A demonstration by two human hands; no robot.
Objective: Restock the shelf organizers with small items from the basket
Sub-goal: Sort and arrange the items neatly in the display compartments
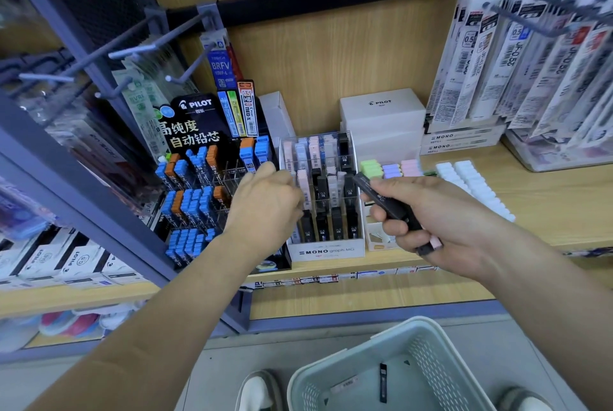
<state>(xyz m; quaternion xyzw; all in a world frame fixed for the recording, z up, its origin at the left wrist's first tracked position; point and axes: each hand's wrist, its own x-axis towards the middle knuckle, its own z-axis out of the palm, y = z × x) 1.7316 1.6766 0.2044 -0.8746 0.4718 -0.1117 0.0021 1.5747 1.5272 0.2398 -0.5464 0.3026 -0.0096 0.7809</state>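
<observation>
Fingers [386, 198] of the right hand [428, 215] are wrapped around a bundle of slim lead cases [388, 200], mostly black with one pale pink end showing near the heel of the hand. Left hand [265, 201] reaches toward the clear organizer [323, 191], its fingers curled inward and turned away from view, so I cannot tell whether they pinch anything.

From the head view, the organizer stands on the wooden shelf [547, 198] on a white base printed "MONO graph MG". Its slots hold upright lead cases in black, white, pale pink and pale blue, and the left hand covers its left edge. Just to its left stands a black Pilot display [199, 158] filled with blue and orange cases. To the right lie rows of pastel erasers [391, 168] and white ones. White Pilot boxes [381, 112] sit behind. Packaged refills [517, 62] hang from hooks at the upper right.

Below, on the floor, a pale green basket [365, 361] holds one black case [383, 382] and a pale one beside it.
</observation>
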